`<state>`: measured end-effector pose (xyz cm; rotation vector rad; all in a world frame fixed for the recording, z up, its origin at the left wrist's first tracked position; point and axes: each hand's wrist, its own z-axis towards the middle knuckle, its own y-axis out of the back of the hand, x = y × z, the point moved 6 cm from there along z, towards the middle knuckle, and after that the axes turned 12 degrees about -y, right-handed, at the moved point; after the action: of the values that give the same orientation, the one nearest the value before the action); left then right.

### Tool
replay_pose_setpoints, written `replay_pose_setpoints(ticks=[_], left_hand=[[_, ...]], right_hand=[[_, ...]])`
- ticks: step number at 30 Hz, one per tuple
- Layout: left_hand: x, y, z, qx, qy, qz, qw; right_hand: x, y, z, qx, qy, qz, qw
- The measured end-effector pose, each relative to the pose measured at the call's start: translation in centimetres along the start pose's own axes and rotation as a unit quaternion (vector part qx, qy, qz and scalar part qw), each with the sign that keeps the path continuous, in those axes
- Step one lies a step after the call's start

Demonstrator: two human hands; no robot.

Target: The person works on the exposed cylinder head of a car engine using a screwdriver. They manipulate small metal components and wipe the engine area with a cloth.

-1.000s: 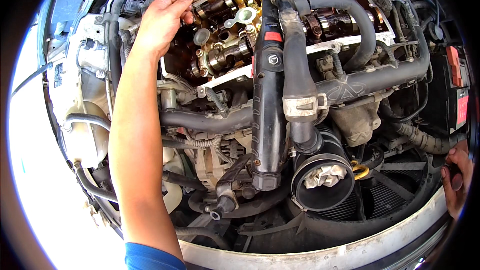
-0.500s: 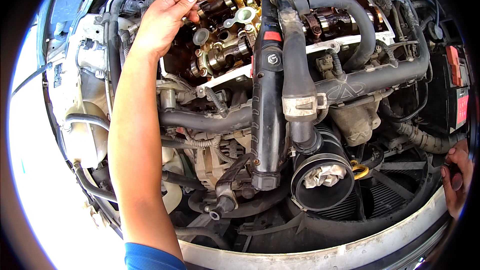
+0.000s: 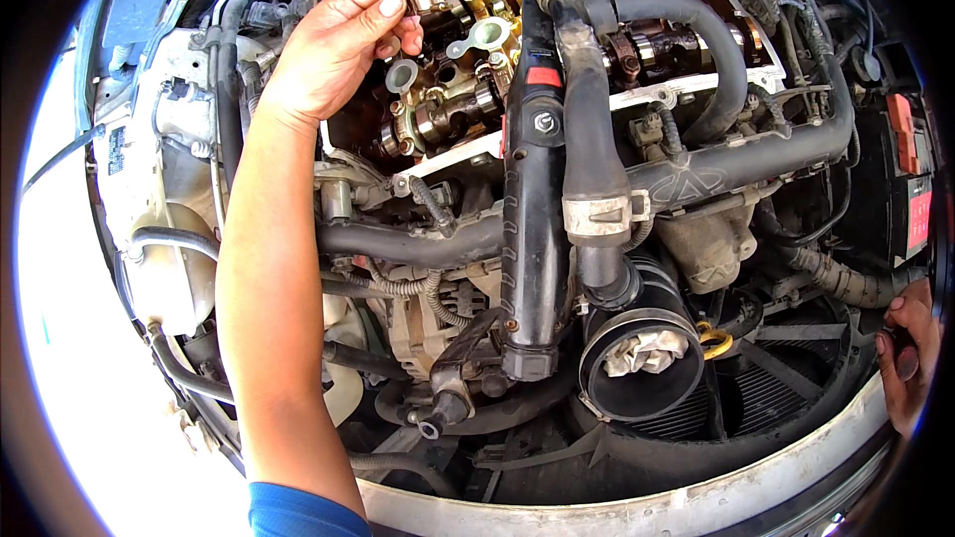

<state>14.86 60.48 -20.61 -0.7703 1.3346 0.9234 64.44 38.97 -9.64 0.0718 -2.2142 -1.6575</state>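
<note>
My left hand (image 3: pixel 343 45) reaches over the open top of the engine at upper left. Its thumb and index finger are pinched on a small shiny metal engine part (image 3: pixel 430 4); the exact kind does not show. The other fingers curl below it. Close by are the camshafts (image 3: pixel 448 114), with bronze-coloured bearing caps, and a pale round-ended metal piece (image 3: pixel 487 35). My right hand (image 3: pixel 913 353) is at the far right rim, partly cut off, its fingers wrapped round a dark round-ended handle (image 3: pixel 906 362) near the front edge of the engine bay.
A long black cover (image 3: pixel 532 239) and a thick black hose (image 3: pixel 594 129) cross the engine. The intake duct (image 3: pixel 642 393) has crumpled white material in its mouth. A fan (image 3: pixel 766 378), a yellow dipstick loop (image 3: pixel 714 340), a battery (image 3: pixel 885 179) and the pale front panel (image 3: pixel 637 507) lie around.
My left hand has shifted slightly right, its lower fingers coming into view, and the small metal part has moved a little down and right. The right hand stays put.
</note>
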Motion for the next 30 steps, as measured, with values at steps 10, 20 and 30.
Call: replay_pose_setpoints(ticks=[10,20,30], left_hand=[[0.5,0.0,0.2,0.018,-0.002,-0.026,0.999],[0.5,0.0,0.1,0.013,0.0,-0.017,1.0],[1.2,1.9,0.0,-0.07,0.081,0.303,0.947]], right_hand=[[0.3,0.5,-0.3,0.004,-0.01,-0.011,1.0],[-0.1,0.3,-0.5,0.008,-0.012,-0.011,1.0],[-0.6,0.0,-0.8,0.011,-0.011,-0.015,1.0]])
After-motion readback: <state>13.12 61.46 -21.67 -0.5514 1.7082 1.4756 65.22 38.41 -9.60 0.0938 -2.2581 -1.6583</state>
